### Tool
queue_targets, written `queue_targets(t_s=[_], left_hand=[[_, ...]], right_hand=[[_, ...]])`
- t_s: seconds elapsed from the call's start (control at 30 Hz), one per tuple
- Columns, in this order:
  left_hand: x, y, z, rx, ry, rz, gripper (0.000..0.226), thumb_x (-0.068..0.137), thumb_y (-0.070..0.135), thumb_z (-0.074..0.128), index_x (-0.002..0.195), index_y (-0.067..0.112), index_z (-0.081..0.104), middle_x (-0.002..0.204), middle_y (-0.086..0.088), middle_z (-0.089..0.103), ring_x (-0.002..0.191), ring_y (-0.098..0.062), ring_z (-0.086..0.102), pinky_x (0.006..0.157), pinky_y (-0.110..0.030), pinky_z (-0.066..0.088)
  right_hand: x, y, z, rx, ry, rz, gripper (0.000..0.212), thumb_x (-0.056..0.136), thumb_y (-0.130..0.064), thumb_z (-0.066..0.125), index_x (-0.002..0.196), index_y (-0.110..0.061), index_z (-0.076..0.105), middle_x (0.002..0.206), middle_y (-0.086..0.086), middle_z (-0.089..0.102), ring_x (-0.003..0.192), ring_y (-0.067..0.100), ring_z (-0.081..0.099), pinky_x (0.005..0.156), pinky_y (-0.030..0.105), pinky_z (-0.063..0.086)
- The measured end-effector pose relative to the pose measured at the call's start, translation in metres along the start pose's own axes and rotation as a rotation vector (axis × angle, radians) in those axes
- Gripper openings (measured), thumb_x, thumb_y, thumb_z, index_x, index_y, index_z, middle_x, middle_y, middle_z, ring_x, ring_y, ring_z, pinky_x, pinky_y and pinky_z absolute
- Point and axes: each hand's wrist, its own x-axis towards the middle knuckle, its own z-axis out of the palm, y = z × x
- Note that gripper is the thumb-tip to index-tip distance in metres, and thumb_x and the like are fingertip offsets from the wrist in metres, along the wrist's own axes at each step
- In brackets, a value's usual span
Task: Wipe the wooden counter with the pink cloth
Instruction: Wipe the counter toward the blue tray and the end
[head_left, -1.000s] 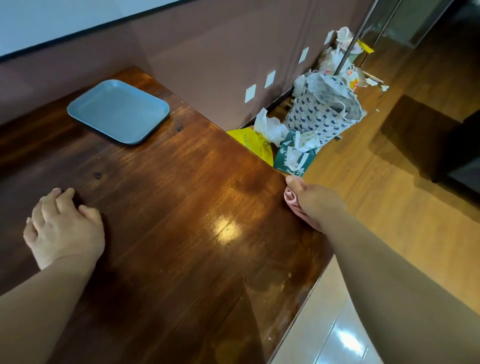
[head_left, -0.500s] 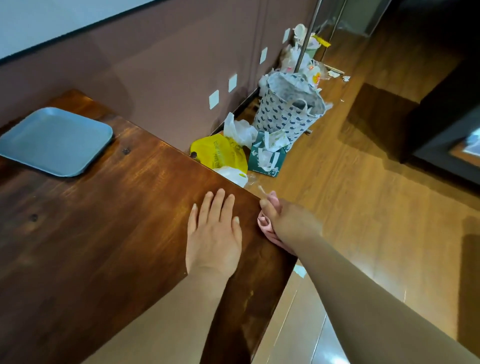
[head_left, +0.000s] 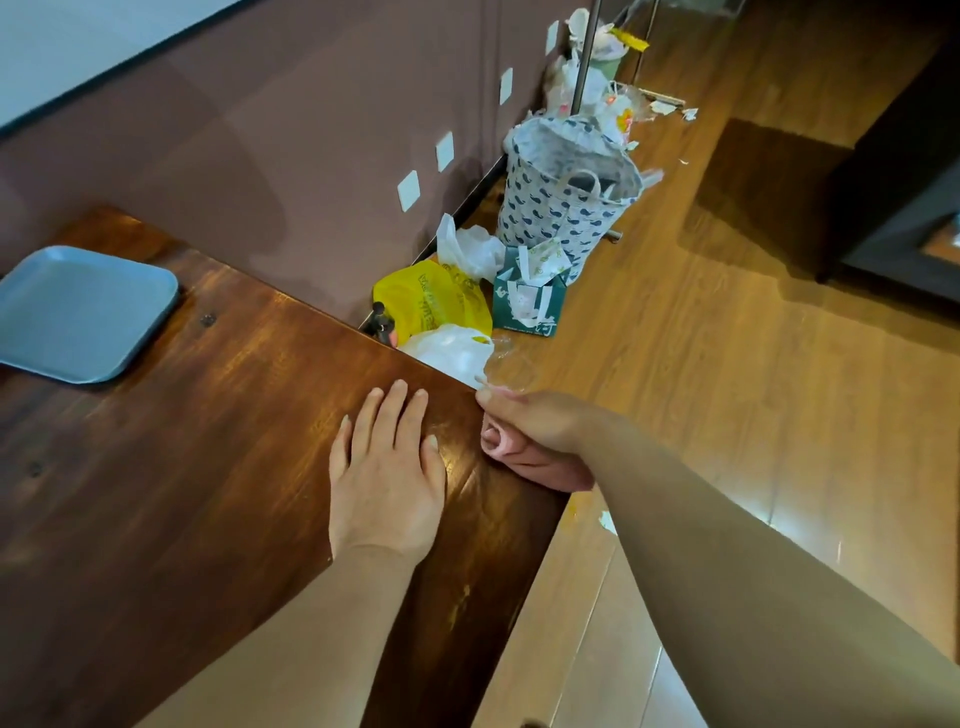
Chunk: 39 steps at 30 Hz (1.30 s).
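Note:
The dark wooden counter (head_left: 197, 467) fills the left and middle of the head view. My left hand (head_left: 387, 467) lies flat on it near its right end, fingers straight and together. My right hand (head_left: 540, 423) grips the bunched pink cloth (head_left: 540, 470) and holds it against the counter's right end edge, close to the far corner. Most of the cloth is hidden under my hand and forearm.
A blue-grey tray (head_left: 78, 312) sits on the counter at the far left by the brown wall. On the floor beyond the counter's end lie a yellow bag (head_left: 436, 301), white bags, a green tissue box (head_left: 530, 301) and a patterned fabric bin (head_left: 561, 208) with litter behind it.
My left hand moved from the counter's left side, where it was curled, to lie flat beside my right hand. The right hand with the cloth stayed at the counter's end; the view swung right.

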Motion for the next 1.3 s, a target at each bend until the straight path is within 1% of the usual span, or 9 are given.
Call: queue_targets(t_s=[0.17,0.4,0.6,0.77,0.83,0.9,1.0,1.17,1.3], left_hand=[[-0.002,0.002,-0.005,0.004,0.013,-0.002,0.052,0.102,0.038,0.023,0.151,0.027,0.036,0.160,0.006,0.028,0.150,-0.014,0.017,0.123,-0.040,0.011],[-0.001,0.003,-0.002,0.012,0.021,-0.008,0.051,0.102,0.037,0.023,0.150,0.026,0.038,0.159,0.005,0.031,0.149,-0.015,0.019,0.123,-0.042,0.014],[0.000,0.003,-0.002,0.025,0.039,0.001,0.056,0.101,0.041,0.016,0.149,0.026,0.039,0.158,0.004,0.033,0.149,-0.016,0.021,0.122,-0.043,0.016],[-0.001,0.001,0.000,0.018,0.039,0.002,0.053,0.102,0.039,0.019,0.149,0.026,0.039,0.158,0.005,0.032,0.149,-0.016,0.020,0.122,-0.042,0.014],[-0.001,0.001,-0.001,0.014,0.043,0.000,0.053,0.101,0.039,0.020,0.149,0.026,0.039,0.158,0.004,0.032,0.149,-0.016,0.021,0.122,-0.042,0.014],[-0.002,0.002,-0.002,0.015,0.045,0.004,0.056,0.101,0.040,0.016,0.149,0.025,0.040,0.158,0.004,0.033,0.149,-0.016,0.022,0.122,-0.042,0.014],[-0.002,0.003,-0.003,0.015,0.043,0.006,0.058,0.100,0.041,0.014,0.149,0.025,0.040,0.158,0.004,0.033,0.149,-0.016,0.022,0.122,-0.042,0.014],[-0.002,0.004,-0.004,0.005,0.030,0.003,0.056,0.101,0.040,0.017,0.150,0.025,0.039,0.158,0.004,0.032,0.149,-0.016,0.021,0.122,-0.042,0.014],[-0.002,0.005,-0.005,0.000,0.035,-0.001,0.055,0.101,0.040,0.018,0.150,0.025,0.039,0.158,0.003,0.032,0.149,-0.017,0.021,0.122,-0.042,0.014]], right_hand=[[-0.017,0.021,0.026,-0.360,0.447,-0.141,0.064,0.094,-0.078,0.027,0.108,-0.028,0.065,0.101,0.007,0.069,0.097,0.030,0.064,0.080,0.040,0.047],[-0.006,-0.003,0.015,-0.355,0.252,-0.073,0.070,0.100,-0.069,0.018,0.108,-0.019,0.067,0.095,0.008,0.061,0.100,0.030,0.060,0.074,0.038,0.038],[-0.035,0.038,0.041,-0.199,0.644,-0.235,0.043,0.092,-0.069,0.049,0.104,-0.030,0.062,0.092,-0.007,0.059,0.096,0.022,0.061,0.076,0.035,0.044],[-0.016,0.012,0.007,-0.025,0.156,-0.015,0.054,0.087,-0.077,0.043,0.078,-0.028,0.065,0.078,-0.008,0.065,0.082,0.018,0.062,0.079,0.037,0.049],[-0.013,0.011,0.010,-0.086,0.238,-0.042,0.059,0.090,-0.077,0.040,0.076,-0.025,0.065,0.075,-0.005,0.063,0.076,0.018,0.060,0.066,0.034,0.043],[-0.022,0.028,0.031,-0.142,0.522,-0.086,0.055,0.092,-0.073,0.041,0.082,-0.024,0.063,0.075,-0.006,0.061,0.078,0.020,0.062,0.066,0.034,0.043],[-0.032,0.047,0.051,0.095,0.696,-0.173,0.040,0.093,-0.065,0.052,0.093,-0.026,0.063,0.084,-0.008,0.065,0.084,0.017,0.063,0.065,0.031,0.044],[-0.025,0.032,0.021,0.425,0.356,-0.042,0.041,0.093,-0.056,0.057,0.067,-0.028,0.073,0.070,-0.006,0.073,0.078,0.012,0.069,0.073,0.033,0.050],[-0.041,0.041,0.067,0.772,0.720,-0.195,0.014,0.098,-0.038,0.059,0.094,-0.030,0.069,0.085,-0.011,0.073,0.081,0.001,0.069,0.068,0.018,0.050]])
